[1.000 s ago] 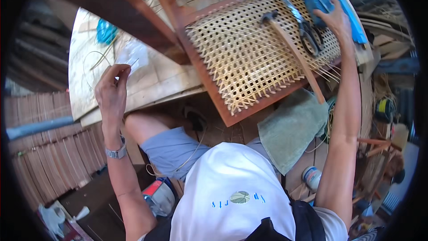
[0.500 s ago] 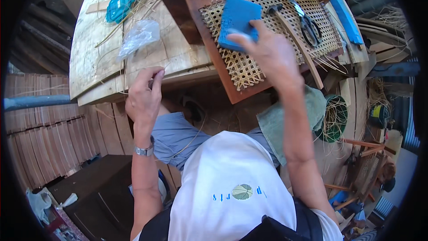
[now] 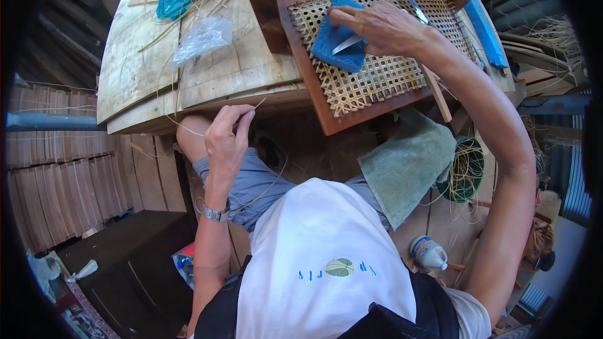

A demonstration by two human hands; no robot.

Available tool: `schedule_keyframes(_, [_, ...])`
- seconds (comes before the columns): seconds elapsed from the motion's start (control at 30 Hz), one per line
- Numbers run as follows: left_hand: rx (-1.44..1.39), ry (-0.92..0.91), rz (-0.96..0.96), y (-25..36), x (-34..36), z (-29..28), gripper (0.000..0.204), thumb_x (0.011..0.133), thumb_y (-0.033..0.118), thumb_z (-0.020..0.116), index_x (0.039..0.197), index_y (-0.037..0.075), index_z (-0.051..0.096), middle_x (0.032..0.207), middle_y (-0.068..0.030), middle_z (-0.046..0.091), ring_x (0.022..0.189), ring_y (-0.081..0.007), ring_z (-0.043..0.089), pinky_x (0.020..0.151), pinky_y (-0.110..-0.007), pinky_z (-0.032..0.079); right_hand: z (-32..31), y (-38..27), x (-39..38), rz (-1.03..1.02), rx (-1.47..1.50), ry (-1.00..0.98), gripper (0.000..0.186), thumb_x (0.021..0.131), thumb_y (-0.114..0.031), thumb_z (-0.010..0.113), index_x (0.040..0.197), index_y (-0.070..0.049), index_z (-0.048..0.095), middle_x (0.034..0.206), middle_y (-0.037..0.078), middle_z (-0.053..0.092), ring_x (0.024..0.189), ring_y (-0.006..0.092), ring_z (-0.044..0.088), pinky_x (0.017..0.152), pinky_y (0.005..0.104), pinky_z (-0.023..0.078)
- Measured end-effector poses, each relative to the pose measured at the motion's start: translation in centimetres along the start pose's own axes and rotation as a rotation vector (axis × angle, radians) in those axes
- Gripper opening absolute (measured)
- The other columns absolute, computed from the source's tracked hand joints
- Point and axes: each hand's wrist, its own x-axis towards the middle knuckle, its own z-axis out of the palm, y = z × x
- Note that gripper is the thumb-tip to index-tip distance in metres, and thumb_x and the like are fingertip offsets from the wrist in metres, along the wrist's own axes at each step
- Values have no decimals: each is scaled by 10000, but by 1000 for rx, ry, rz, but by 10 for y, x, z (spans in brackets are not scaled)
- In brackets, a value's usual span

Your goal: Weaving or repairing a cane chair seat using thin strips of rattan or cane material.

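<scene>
At eleven o'clock, pale wooden desk (image 3: 141,69). At one, on its near edge, reddish-brown chair seat frame (image 3: 321,103); inside, cane mesh (image 3: 377,81). By judgement, weaving well along: open lattice out to the rim wherever visible, close-packed at the near-left corner. Under the right forearm, hidden; cannot tell. At one, right hand (image 3: 392,28), fingers bent over the far side of a sponge; cannot tell firm grip from light touch. At ten, left hand (image 3: 227,135), thumb and forefinger pinched together on a cane strand. Just past twelve, blue sponge (image 3: 323,44), flat on the mesh's left part. Apparently left over: loose cane (image 3: 220,9) at eleven, plus the pinched cane strand (image 3: 261,103), tip free toward one, well apart from the mesh.
</scene>
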Motion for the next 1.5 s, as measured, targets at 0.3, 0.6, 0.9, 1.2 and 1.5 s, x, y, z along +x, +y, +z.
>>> schedule_keyframes(0.3, [-106,106,-181,-45,-27,-12,79,910,19,663,971,-22,689,825,-54,642,716,-95,599,645,-237,484,-4,-15,-12,274,396,95,589,734,-305,822,1225,-200,515,1247,88,607,941,331,688,817,429,565])
schedule_keyframes(0.6, [-118,81,-236,-44,-44,-3,110,930,36,652,1012,-29,687,849,-31,644,749,-63,590,669,-205,476,0,-8,10,271,397,197,800,716,-285,828,1413,-329,439,1247,152,597,998,357,671,858,451,564])
schedule_keyframes(0.9, [-99,79,-256,-38,-55,2,86,910,35,668,973,-13,700,816,-49,643,718,-73,589,641,-216,467,2,-2,20,513,968,164,653,719,-472,702,1282,-144,656,989,195,690,849,297,703,790,418,569])
schedule_keyframes(1.2, [-132,58,-190,-32,-60,13,58,894,31,672,944,7,690,804,-100,647,667,-173,626,611,-281,489,9,-16,35,393,489,204,608,702,-469,687,1210,-134,698,928,219,708,839,339,708,799,418,556])
schedule_keyframes(1.5, [-101,65,-256,-39,-73,8,81,906,46,674,965,-3,699,820,-81,662,713,-134,635,654,-257,493,-8,-71,-60,358,472,48,625,751,-183,709,1363,-249,597,1087,136,601,885,328,657,793,414,530])
